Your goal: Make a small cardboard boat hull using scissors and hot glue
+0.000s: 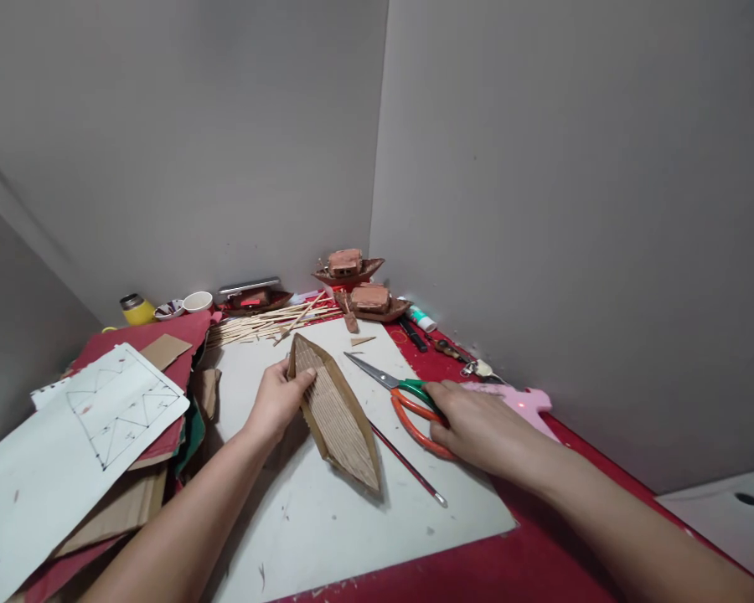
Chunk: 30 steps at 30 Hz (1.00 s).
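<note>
In the head view my left hand [284, 397] grips a cardboard boat hull [340, 419] at its far left side, thumb inside on the ribbed floor. The hull is pointed at both ends with low folded walls, and is tilted over the white sheet. To its right, my right hand [462, 416] has its fingers on the handles of a pair of scissors [408, 395], one green and one orange. The blades look closed and point far left, beside the hull. A dark red pencil [408, 463] lies partly behind the hull.
A white sheet [352, 553] covers the red tabletop. Papers with a drawn pattern [126, 410] lie on stacked cardboard at left. Behind are thin sticks [257, 325], brown model boats [370, 300], cups and a yellow bottle [136, 309]. A pink glue gun [521, 400] lies right, near the wall.
</note>
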Tool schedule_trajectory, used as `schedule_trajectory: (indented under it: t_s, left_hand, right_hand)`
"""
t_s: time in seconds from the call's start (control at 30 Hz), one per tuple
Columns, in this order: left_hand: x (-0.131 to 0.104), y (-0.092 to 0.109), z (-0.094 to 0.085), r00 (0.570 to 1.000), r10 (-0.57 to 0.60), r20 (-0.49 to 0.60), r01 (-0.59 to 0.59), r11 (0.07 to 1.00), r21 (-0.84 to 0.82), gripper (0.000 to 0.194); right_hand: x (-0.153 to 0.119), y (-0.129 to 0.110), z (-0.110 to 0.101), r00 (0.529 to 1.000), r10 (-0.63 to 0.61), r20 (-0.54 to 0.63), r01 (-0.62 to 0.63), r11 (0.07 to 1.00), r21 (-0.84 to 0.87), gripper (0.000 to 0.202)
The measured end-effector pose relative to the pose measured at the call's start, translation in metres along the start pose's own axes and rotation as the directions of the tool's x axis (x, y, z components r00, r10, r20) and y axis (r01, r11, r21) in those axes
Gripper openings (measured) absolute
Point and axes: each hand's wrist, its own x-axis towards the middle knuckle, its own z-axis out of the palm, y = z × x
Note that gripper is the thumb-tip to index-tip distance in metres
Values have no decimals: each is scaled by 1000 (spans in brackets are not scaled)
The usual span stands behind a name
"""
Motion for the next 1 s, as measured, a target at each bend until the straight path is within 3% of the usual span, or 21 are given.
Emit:
schedule_trajectory:
  t_s: [0.13,0.3,0.4,0.5,0.6,0.7,0.83,0.9,1.0]
  left_hand:
    - [1,-2,-1,1000,-10,29,9,1000,30,22]
    - [-4,-1,1,994,-41,99,35,998,56,22]
    - [-14,-1,8,985,-43,167,36,998,48,26]
    - [-25,-3,18,972,-45,232,36,998,43,31]
    - [-33,-8,26,957,-53,285,37,997,62,35]
    - [-36,-13,30,952,-29,303,-8,993,122,33]
    - [-36,-16,31,968,-6,250,-59,967,249,45]
    - [-36,-16,31,975,19,222,-91,944,317,54]
    - [-36,-17,28,963,103,250,-200,893,402,53]
  right_hand:
    - [2,2,-3,999,50,-13,-50,998,30,12]
    - [3,-8,-13,997,57,-51,-33,921,388,10]
    - [-2,-21,-15,995,37,-97,37,746,665,21]
    - [-7,-32,-7,993,-44,-113,119,531,839,27]
    - [-8,-40,10,993,-94,-68,94,313,945,27]
    - [-7,-47,23,996,-73,-53,66,194,979,20]
    - [-8,-55,21,998,-67,-10,21,165,986,10]
    - [-10,-57,16,999,-40,-11,19,214,977,10]
    - [-12,-56,12,999,-9,-32,34,287,957,12]
